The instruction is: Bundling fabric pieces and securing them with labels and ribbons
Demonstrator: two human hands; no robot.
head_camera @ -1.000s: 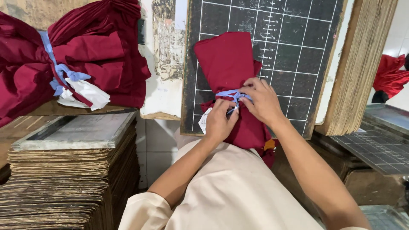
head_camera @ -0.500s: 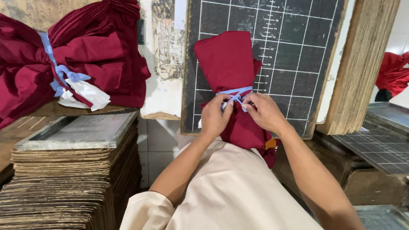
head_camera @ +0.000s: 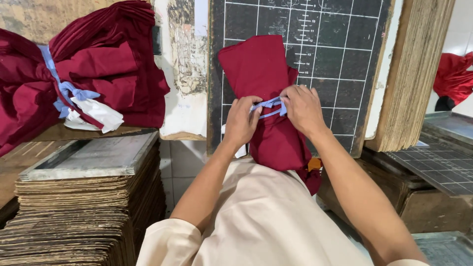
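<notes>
Maroon folded cloth bundle (head_camera: 268, 98) standing roughly upright on the lap, long axis running up towards the dark gridded cutting board (head_camera: 335, 54), soft and creased; left hand (head_camera: 241, 120) and right hand (head_camera: 303, 108) both pinching closed on the thin light-blue fabric tie (head_camera: 268, 104) circling its middle; leaning beside stacked brown cardboard sheets (head_camera: 74, 216) and peeling cream wall (head_camera: 185, 64)

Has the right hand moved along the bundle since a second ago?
Yes. The right hand has shifted up the dark red cloth bundle, higher against the gridded board behind.
</notes>
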